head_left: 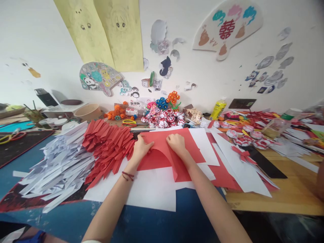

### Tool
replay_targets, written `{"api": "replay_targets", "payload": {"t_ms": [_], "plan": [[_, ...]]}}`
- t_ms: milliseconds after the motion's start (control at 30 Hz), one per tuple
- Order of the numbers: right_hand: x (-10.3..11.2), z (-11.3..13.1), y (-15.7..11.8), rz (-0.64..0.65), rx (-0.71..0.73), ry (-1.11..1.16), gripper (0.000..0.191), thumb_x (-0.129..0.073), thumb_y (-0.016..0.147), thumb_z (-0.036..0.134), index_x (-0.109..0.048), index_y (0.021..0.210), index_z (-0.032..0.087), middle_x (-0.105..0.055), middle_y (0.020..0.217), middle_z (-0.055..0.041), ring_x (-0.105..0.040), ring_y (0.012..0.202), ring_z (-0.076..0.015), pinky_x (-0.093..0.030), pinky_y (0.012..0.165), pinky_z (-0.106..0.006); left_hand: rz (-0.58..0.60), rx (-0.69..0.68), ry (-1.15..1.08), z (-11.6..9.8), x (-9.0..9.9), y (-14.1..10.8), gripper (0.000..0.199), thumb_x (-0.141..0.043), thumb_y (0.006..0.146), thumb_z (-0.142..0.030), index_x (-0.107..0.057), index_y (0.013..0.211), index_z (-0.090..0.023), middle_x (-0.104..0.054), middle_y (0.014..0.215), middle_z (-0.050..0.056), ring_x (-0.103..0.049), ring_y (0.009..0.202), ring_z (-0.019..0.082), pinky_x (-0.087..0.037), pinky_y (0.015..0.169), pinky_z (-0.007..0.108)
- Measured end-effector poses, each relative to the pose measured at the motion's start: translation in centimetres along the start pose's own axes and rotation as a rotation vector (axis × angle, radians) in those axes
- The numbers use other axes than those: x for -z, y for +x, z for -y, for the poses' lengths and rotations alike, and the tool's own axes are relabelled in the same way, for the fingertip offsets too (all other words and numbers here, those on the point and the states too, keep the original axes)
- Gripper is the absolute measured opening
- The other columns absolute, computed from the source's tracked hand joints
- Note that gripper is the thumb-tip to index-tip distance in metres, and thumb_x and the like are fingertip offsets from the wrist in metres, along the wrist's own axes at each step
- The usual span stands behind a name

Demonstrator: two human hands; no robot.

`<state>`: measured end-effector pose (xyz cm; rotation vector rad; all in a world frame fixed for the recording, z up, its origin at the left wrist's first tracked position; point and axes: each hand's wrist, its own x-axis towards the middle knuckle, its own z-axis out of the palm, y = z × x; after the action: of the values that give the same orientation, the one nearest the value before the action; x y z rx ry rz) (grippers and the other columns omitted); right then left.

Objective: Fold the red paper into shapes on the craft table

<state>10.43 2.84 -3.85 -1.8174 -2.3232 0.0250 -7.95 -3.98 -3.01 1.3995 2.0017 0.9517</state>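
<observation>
A red paper sheet (162, 141) arches up between my two hands, with its near right corner curling toward me. At its left edge my left hand (141, 147) holds the paper, thumb stretched over the top and fingertips partly hidden. My right hand (177, 143) has its fingers curled closed on the sheet's right part. Beneath are more red paper (154, 162) and white paper sheets (152, 189). Beside my left hand lies a heap of folded red paper strips (108, 148), and farther left a heap of folded white paper strips (65, 158).
Red-and-white paper flowers (167, 118) and yellow-handled scissors (129, 122) lie along the wall. A yellow bottle (218, 108) stands behind the sheets. At right are layered papers (240, 165), a black strip (268, 165) and a plastic cup (275, 128). Another pair of scissors (12, 136) lies far left.
</observation>
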Motion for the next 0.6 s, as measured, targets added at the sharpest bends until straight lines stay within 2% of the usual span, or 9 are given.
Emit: {"api": "replay_targets", "payload": {"t_ms": [67,167,233,333,400,500,600], "plan": [[0.0,0.1,-0.1,-0.005,-0.005,0.003,0.033,-0.039,0.094,0.028,-0.071,0.093,0.016,-0.071,0.093,-0.0128,-0.066,0.089,-0.0238,-0.043,0.074,-0.03,0.017,0.084,-0.165,-0.1,-0.1,-0.1,0.065,-0.059,0.082,-0.049,-0.029,0.128,-0.015,-0.066,0.062,0.0,-0.063,0.049,0.017,-0.047,0.05,0.025],[0.1,0.4,-0.4,-0.011,-0.008,0.008,0.034,-0.038,0.095,0.027,-0.071,0.094,0.017,-0.071,0.093,-0.0133,-0.067,0.089,-0.024,-0.044,0.074,-0.03,-0.037,0.155,-0.307,-0.4,-0.1,0.0,0.064,-0.05,0.086,-0.057,-0.027,0.13,-0.017,-0.069,0.07,0.003,-0.065,0.049,0.017,-0.049,0.05,0.026],[0.0,0.6,-0.7,-0.019,-0.015,0.007,0.035,-0.038,0.095,0.028,-0.071,0.094,0.016,-0.071,0.094,-0.014,-0.067,0.088,-0.0241,-0.044,0.073,-0.03,-0.083,0.11,-0.247,-0.4,0.1,0.0,0.06,-0.053,0.084,-0.057,-0.034,0.126,-0.02,-0.07,0.072,0.003,-0.066,0.052,0.018,-0.05,0.054,0.028],[-0.2,1.0,-1.1,-0.047,-0.015,-0.004,0.033,-0.038,0.095,0.024,-0.069,0.096,0.014,-0.071,0.096,-0.0151,-0.067,0.091,-0.0247,-0.044,0.076,-0.03,-0.12,-0.015,-0.032,-0.4,0.5,-0.4,0.044,-0.06,0.08,-0.045,-0.046,0.115,-0.022,-0.07,0.07,0.002,-0.068,0.062,0.021,-0.049,0.063,0.029],[-0.3,1.1,-1.3,-0.067,-0.007,-0.01,0.032,-0.037,0.095,0.022,-0.068,0.096,0.013,-0.071,0.097,-0.0159,-0.066,0.092,-0.0251,-0.043,0.078,-0.031,-0.157,-0.072,0.077,-0.5,0.7,-0.8,0.037,-0.058,0.081,-0.04,-0.049,0.111,-0.022,-0.069,0.069,0.002,-0.069,0.071,0.023,-0.047,0.068,0.031],[-0.3,1.2,-1.4,-0.082,-0.001,-0.016,0.031,-0.038,0.095,0.022,-0.068,0.096,0.012,-0.071,0.096,-0.0168,-0.066,0.092,-0.0253,-0.043,0.078,-0.031,-0.209,-0.122,0.155,-0.8,0.9,-1.4,0.039,-0.057,0.082,-0.039,-0.047,0.116,-0.022,-0.07,0.071,0.002,-0.069,0.082,0.026,-0.044,0.071,0.031],[-0.3,1.2,-1.4,-0.089,0.0,-0.016,0.03,-0.039,0.094,0.022,-0.068,0.095,0.012,-0.07,0.095,-0.0165,-0.066,0.091,-0.0252,-0.043,0.078,-0.031,-0.155,-0.125,0.192,-0.8,0.7,-1.8,0.048,-0.063,0.076,-0.033,-0.045,0.12,-0.022,-0.07,0.076,0.002,-0.068,0.082,0.025,-0.043,0.069,0.029]]}}
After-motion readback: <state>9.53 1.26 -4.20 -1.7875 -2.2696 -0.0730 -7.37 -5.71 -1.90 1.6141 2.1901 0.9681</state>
